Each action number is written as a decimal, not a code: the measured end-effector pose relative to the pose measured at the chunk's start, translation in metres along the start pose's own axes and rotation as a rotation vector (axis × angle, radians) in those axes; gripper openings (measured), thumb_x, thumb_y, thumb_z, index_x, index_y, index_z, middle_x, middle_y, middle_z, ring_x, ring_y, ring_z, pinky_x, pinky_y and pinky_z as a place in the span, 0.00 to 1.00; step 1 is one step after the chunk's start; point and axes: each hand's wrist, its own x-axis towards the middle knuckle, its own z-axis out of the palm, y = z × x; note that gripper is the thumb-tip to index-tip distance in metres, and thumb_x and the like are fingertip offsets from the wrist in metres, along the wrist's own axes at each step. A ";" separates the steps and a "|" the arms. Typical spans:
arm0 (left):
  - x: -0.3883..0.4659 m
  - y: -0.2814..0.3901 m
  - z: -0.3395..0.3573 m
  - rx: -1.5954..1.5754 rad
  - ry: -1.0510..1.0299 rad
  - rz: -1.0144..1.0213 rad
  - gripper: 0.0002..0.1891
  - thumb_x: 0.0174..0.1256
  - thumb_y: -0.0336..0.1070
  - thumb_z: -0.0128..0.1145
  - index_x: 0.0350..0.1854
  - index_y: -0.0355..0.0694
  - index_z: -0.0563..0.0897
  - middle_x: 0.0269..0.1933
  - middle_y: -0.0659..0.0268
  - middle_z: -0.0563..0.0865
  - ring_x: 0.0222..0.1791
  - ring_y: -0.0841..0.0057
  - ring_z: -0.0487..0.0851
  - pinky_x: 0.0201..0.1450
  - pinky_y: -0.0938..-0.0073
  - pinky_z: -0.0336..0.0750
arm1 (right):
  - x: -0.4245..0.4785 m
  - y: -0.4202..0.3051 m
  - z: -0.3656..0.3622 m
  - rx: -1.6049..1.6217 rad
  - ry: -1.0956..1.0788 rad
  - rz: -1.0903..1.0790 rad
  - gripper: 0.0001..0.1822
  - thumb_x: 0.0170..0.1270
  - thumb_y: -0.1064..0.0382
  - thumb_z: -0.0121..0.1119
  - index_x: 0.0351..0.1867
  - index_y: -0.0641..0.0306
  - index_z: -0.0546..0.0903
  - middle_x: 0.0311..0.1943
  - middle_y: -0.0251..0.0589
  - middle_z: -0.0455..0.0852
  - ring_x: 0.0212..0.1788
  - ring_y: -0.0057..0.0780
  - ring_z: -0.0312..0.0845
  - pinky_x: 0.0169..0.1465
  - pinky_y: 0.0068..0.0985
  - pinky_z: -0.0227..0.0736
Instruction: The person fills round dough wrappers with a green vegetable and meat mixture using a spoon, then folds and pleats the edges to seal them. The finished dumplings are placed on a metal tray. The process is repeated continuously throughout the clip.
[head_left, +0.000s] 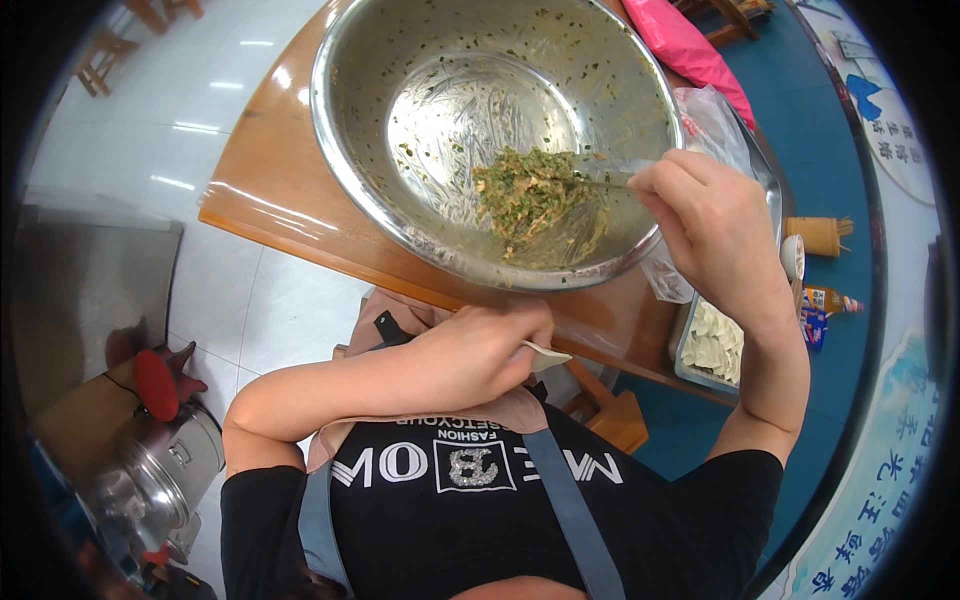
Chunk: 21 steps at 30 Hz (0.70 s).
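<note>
A large stainless steel bowl (480, 105) stands on the wooden table, its inner wall smeared with green flecks. A clump of chopped green filling (529, 195) lies in its lower right part. My right hand (709, 217) reaches over the bowl's right rim and pinches a thin metal utensil (607, 180), whose far end is in the filling; its exact kind is unclear. In front of my chest, just below the bowl's near rim, my left hand (499, 349) holds a pale dumpling wrapper (547, 358) that sticks out past the fingers.
Right of the bowl are a clear plastic bag (712, 124), a pink plastic bag (694, 56) and a metal tray of folded dumplings (712, 345). Farther right stand a toothpick holder (814, 234), a small white bowl (793, 257) and a bottle (829, 300). Metal pots (180, 457) stand at lower left.
</note>
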 end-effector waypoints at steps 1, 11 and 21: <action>-0.001 -0.005 0.000 -0.087 -0.001 -0.029 0.09 0.63 0.27 0.56 0.44 0.34 0.75 0.38 0.53 0.84 0.44 0.59 0.85 0.47 0.64 0.78 | 0.000 0.000 0.000 -0.008 0.012 0.000 0.04 0.59 0.74 0.63 0.35 0.66 0.80 0.29 0.45 0.81 0.33 0.47 0.80 0.35 0.36 0.74; -0.007 -0.027 0.005 -0.276 -0.062 -0.096 0.10 0.65 0.33 0.61 0.45 0.36 0.81 0.44 0.57 0.88 0.46 0.66 0.86 0.52 0.68 0.77 | -0.005 0.009 0.012 0.020 0.008 0.050 0.02 0.63 0.69 0.57 0.32 0.64 0.77 0.28 0.44 0.81 0.32 0.47 0.80 0.34 0.38 0.73; -0.010 -0.022 0.008 -0.070 -0.014 0.088 0.05 0.67 0.31 0.59 0.41 0.37 0.77 0.36 0.55 0.86 0.41 0.51 0.85 0.44 0.58 0.77 | -0.008 -0.003 0.002 0.236 -0.113 0.103 0.03 0.63 0.72 0.59 0.35 0.70 0.78 0.31 0.50 0.83 0.35 0.52 0.81 0.38 0.37 0.74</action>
